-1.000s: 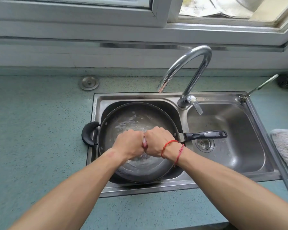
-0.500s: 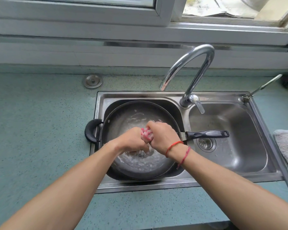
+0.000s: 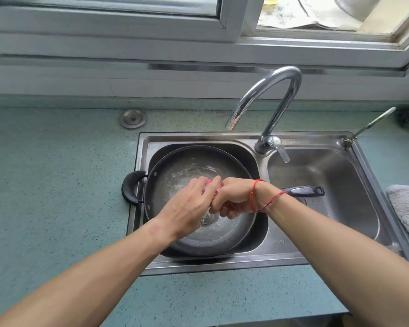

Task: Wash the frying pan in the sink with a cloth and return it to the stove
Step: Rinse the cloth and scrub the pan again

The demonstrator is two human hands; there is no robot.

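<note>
Lying in the sink (image 3: 328,175), frying pan (image 3: 170,192) points handle (image 3: 304,191) right; right hand (image 3: 234,198) grips cloth (image 3: 207,185), left hand (image 3: 189,206) presses it, fingers straight.

The pan (image 3: 222,237), dark, round and shallow, is sitting upright in the left basin of the steel two-basin sink (image 3: 222,265), nearly filling it. Its short black loop handle (image 3: 129,187) is overhanging the sink's left rim above the desk (image 3: 57,185). Its long handle (image 3: 302,191), also black, is reaching rightward over the divider into the right basin. Water (image 3: 187,171) is pooling and rippling in the pan's bottom. The cloth (image 3: 207,185), pink and bunched, is showing only as a small patch above the pan's middle. The left grip (image 3: 189,204) is lying over it and the right grip (image 3: 234,199) is curling round it.
</note>
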